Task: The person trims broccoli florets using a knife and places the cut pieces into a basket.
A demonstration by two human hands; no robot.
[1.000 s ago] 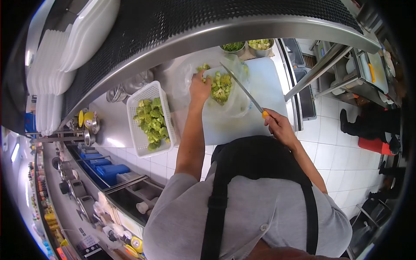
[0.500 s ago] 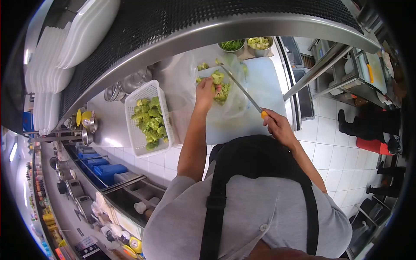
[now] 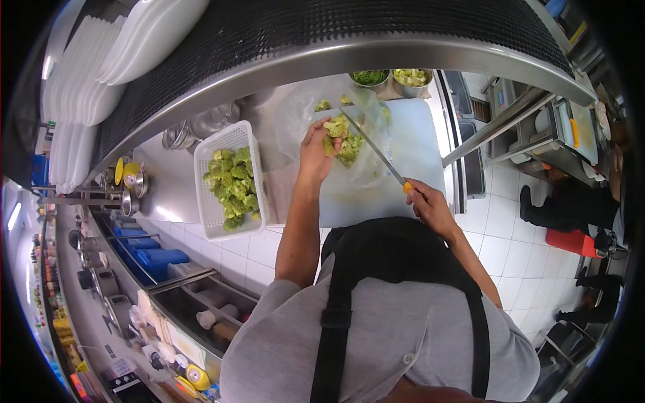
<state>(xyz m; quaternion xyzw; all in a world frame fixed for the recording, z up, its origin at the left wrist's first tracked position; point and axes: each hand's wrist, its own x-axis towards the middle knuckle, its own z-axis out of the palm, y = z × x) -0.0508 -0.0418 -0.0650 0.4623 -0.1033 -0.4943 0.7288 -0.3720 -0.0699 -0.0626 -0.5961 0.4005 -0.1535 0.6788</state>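
Observation:
My left hand [image 3: 316, 153] has its fingers curled round a pale green broccoli floret [image 3: 334, 125], held over a clear plastic bag [image 3: 368, 171]. More broccoli [image 3: 349, 149] lies in or on the bag, just beyond my fingers. In my right hand [image 3: 433, 209] is a knife [image 3: 379, 153] with a yellow-orange handle. Its blade slants up to the left, and its tip comes close to the held floret. Beneath is a pale cutting board [image 3: 420, 151]. To the left, a white plastic basket [image 3: 259, 181] contains many cut broccoli florets [image 3: 232, 188].
Two metal bowls, one with chopped greens [image 3: 369, 77] and one with pale cubes [image 3: 411, 77], stand at the back. A steel shelf [image 3: 322, 57] overhangs the counter. White dishes [image 3: 74, 87] are stacked at upper left. A person in dark clothing [image 3: 571, 201] is at right.
The view has shifted slightly. My left hand has turned, so the held floret shows more plainly in its fingers. The knife stays in my right hand at nearly the same slant.

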